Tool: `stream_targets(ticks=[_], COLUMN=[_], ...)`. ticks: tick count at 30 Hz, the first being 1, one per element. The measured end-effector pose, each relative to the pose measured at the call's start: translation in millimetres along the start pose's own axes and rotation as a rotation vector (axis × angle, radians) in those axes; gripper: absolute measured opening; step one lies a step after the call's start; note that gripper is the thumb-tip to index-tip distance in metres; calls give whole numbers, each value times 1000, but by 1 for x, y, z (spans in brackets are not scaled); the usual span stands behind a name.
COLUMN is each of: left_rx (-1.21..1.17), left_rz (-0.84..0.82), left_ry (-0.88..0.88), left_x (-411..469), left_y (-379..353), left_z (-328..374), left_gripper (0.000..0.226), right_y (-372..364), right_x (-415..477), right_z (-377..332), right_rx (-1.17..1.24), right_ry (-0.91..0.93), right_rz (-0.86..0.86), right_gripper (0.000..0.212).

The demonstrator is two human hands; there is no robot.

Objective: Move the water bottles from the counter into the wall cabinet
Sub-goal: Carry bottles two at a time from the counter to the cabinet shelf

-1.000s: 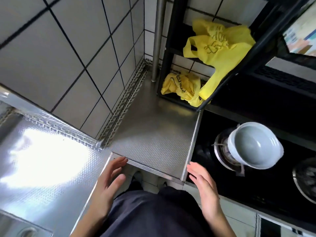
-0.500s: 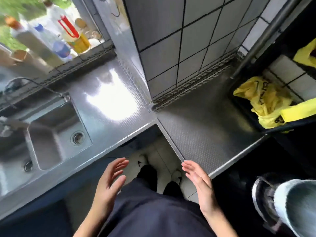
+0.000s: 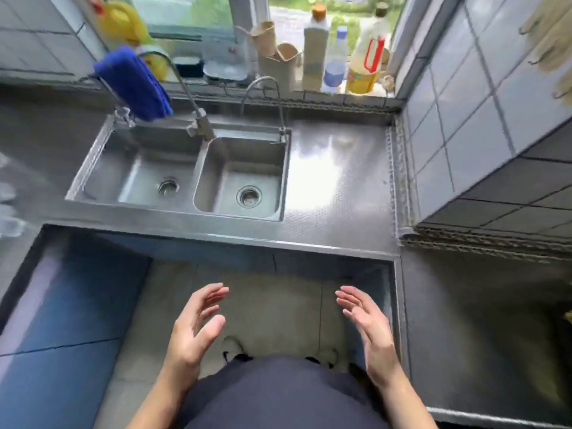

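Head view: left hand (image 3: pixel 193 331) and right hand (image 3: pixel 368 332) low centre, both spread, empty. Water bottle (image 3: pixel 334 61) on sill, upper right, crowded among taller bottles (image 3: pixel 315 44); could topple neighbours if grabbed carelessly.

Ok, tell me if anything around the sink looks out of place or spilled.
Nothing looks spilled or damaged. The one oddity is a blue cloth draped over a faucet at the sink's back left. Both basins look empty. The bottles on the window ledge, including the clear water bottle, stand upright. Both hands are open and empty.
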State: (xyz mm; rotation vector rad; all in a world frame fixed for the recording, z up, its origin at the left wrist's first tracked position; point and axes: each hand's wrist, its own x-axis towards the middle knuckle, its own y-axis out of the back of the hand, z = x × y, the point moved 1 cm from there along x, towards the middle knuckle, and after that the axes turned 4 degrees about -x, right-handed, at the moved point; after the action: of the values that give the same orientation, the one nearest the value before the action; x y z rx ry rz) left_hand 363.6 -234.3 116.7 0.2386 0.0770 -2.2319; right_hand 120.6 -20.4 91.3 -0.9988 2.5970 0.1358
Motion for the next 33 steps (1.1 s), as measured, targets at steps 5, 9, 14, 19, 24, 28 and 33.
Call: stream_targets(ticks=[5, 9, 14, 19, 24, 28, 33], left_rx=[-77, -102, -139, -198, -231, -240, -201], left_rz=[196, 310, 448, 478, 533, 642, 761], left_ry=[14, 38, 76, 107, 112, 125, 123], left_x=[-19, -35, -47, -30, 8, 46, 74], left_y=[97, 173, 237, 260, 294, 337, 379], left_z=[-10, -17, -22, -34, -33, -19, -4], left_gripper=[59, 63, 66, 63, 63, 64, 64], right_y=[-123, -216, -304, -339, -377, -441, -543], right_x=[22, 38, 47, 74, 120, 166, 200], right_z=[-9, -1, -7, -21, -27, -34, -61], right_rx=[-135, -214, -325, -382, -415, -440, -459], right_ry=[16, 7, 15, -47, -77, -95, -72], right_rz=[-216, -354, -498, -490, -510, -591, -784], right_gripper=[48, 44, 45, 45, 43, 29, 43])
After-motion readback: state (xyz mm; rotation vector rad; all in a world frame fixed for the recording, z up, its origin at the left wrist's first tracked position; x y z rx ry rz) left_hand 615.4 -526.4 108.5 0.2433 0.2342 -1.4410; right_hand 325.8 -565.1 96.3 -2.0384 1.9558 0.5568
